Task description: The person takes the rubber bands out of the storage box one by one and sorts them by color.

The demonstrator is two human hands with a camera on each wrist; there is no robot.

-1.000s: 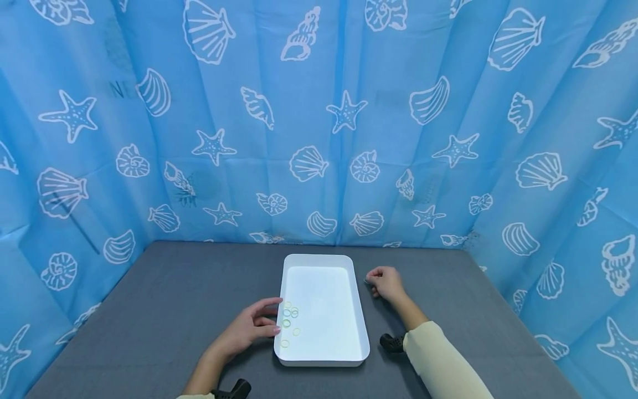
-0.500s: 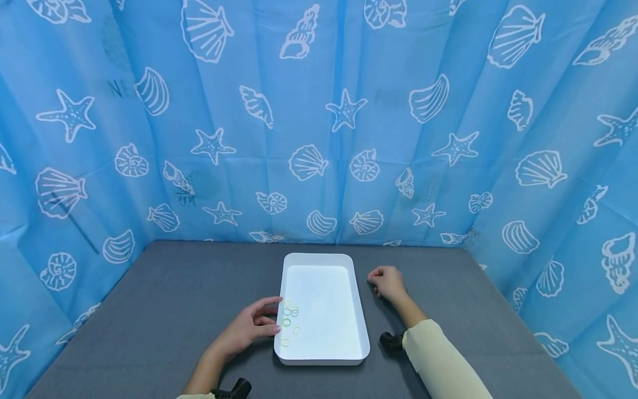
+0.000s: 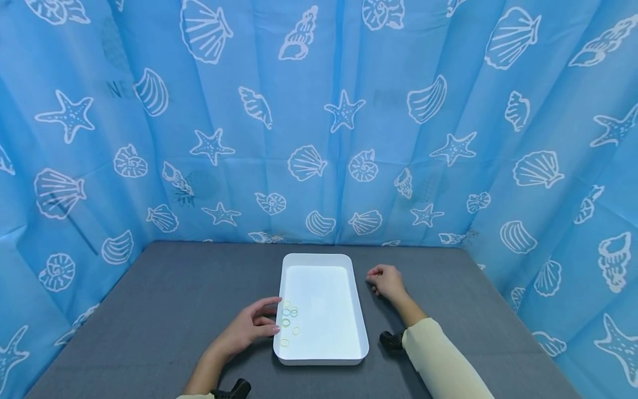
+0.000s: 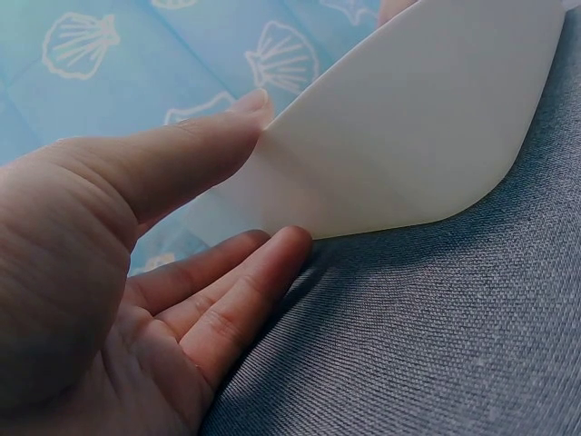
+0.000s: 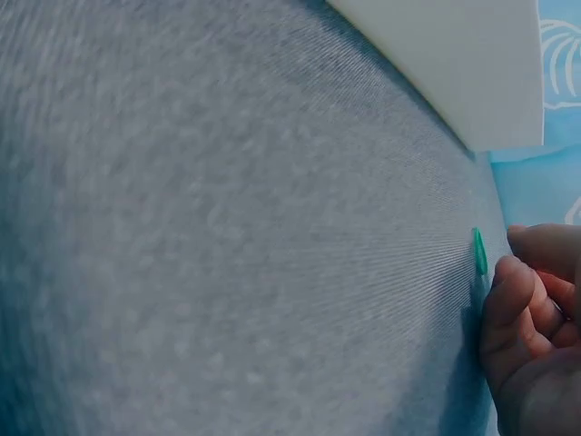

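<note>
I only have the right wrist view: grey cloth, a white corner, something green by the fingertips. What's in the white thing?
Observer: The white rectangular plastic tray holds a handful of small yellow-green rubber rings, clustered at its left side.
Operator: Where's the other hand?
Observer: The left hand lies on the grey cloth table against the tray's left wall, thumb on the rim, fingers straight.
Operator: And the right hand relative to the tray?
Observer: The right hand is on the table just right of the tray's far end, apart from it, fingers curled. Your small green piece is too small to make out from the head view.
</note>
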